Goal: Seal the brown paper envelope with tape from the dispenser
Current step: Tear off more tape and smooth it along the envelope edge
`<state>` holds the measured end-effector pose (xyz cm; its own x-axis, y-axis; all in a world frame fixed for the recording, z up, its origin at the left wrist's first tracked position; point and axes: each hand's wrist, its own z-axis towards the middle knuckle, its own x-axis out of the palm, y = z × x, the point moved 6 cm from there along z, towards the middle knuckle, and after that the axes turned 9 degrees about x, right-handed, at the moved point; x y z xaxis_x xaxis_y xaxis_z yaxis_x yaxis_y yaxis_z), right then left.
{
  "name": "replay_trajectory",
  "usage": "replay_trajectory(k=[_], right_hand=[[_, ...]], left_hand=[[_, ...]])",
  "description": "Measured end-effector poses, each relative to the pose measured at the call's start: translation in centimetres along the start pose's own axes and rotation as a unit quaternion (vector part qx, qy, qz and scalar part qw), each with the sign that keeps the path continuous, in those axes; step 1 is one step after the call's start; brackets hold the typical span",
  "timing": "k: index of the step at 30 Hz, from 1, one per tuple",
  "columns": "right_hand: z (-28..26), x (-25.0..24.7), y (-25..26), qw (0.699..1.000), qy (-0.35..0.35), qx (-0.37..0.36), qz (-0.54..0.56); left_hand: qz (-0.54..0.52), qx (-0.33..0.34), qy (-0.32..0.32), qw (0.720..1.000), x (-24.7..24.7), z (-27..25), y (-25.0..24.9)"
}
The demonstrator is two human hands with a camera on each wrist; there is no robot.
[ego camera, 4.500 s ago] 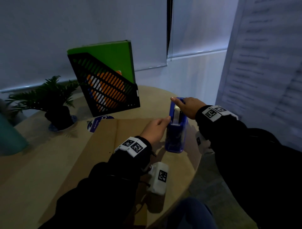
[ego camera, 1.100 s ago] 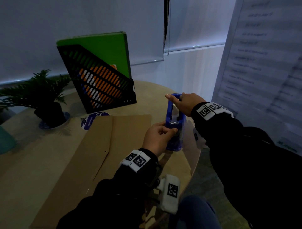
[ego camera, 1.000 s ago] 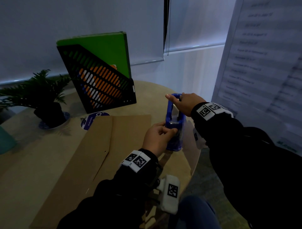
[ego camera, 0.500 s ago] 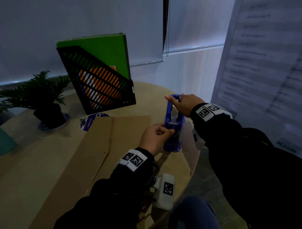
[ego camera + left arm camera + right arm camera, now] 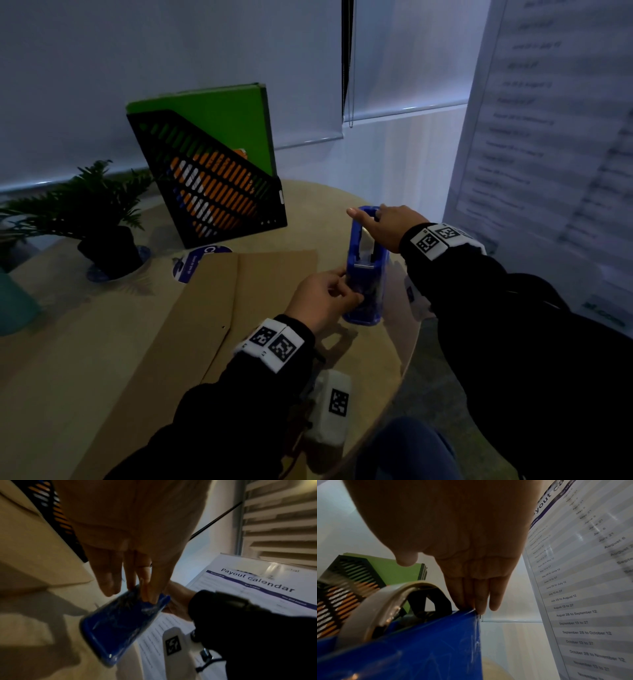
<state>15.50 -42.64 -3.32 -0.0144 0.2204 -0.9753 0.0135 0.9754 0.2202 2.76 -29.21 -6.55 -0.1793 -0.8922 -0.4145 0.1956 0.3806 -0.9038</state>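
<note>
A blue tape dispenser (image 5: 364, 274) stands on its end near the right edge of the round table, beside the brown paper envelope (image 5: 239, 308), which lies flat. My right hand (image 5: 370, 214) rests on the dispenser's top. Its fingers (image 5: 477, 605) are straight and press the blue edge (image 5: 436, 642) beside the tape roll (image 5: 376, 608). My left hand (image 5: 346, 287) is curled against the dispenser's near side below the cutter and pinches there. In the left wrist view its fingertips (image 5: 147, 595) touch the blue body (image 5: 120, 622). The tape strip itself is too dim to make out.
A black file holder (image 5: 205, 181) with green and orange folders stands at the back. A potted plant (image 5: 96, 212) and a teal object (image 5: 13, 305) are at the left. A round blue sticker (image 5: 195, 263) lies by the envelope's far corner. A printed calendar board (image 5: 548, 137) stands at the right.
My left hand has slid down the dispenser's near side, from the roll at the top to below the cutter. My right hand stays on top of the dispenser.
</note>
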Motion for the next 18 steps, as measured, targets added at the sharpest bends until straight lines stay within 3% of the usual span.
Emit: replay_trajectory(k=[10, 13, 16, 18], right_hand=[[-0.7, -0.8, 0.3, 0.998, 0.05, 0.01, 0.036], [-2.2, -2.5, 1.5, 0.999, 0.013, 0.011, 0.029], [-4.9, -4.5, 5.4, 0.995, -0.049, -0.064, 0.058], [-6.8, -4.7, 8.4, 0.987, -0.049, -0.122, 0.095]], left_hand=[[-0.011, -0.008, -0.08, 0.997, -5.9, -2.8, 0.2], [-0.027, -0.02, -0.107, 0.994, -7.4, -3.9, 0.2], [-0.025, -0.011, -0.145, 0.989, -8.5, -4.5, 0.3], [-0.022, -0.001, -0.161, 0.987, -9.3, -4.7, 0.2]])
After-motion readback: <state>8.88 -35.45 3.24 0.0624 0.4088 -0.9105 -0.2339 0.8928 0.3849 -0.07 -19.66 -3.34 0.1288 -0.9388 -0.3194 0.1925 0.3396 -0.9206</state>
